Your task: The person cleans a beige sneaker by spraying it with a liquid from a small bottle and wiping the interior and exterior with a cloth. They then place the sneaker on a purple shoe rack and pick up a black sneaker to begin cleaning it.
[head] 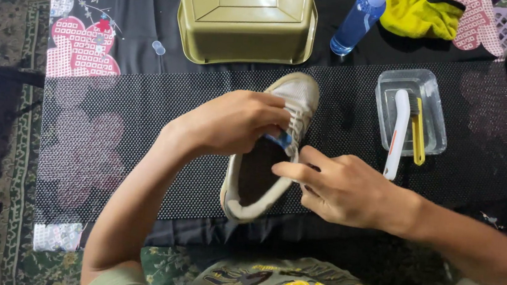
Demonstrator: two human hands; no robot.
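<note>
Currently, our left hand [237,122] pinches the tongue of the pale sneaker [271,150]; our right hand [342,188], fingers closed, grips its side, shoe lying mid-mat [110,147]. Risk, as we judge it: tugging could skid the shoe toward the brush tray [438,126] and spill it. Beyond: olive basin [247,18], spray bottle [355,19].

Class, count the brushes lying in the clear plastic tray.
2: a white-handled brush and a yellow-handled brush lie side by side in the clear plastic tray; others may be hidden.
</note>
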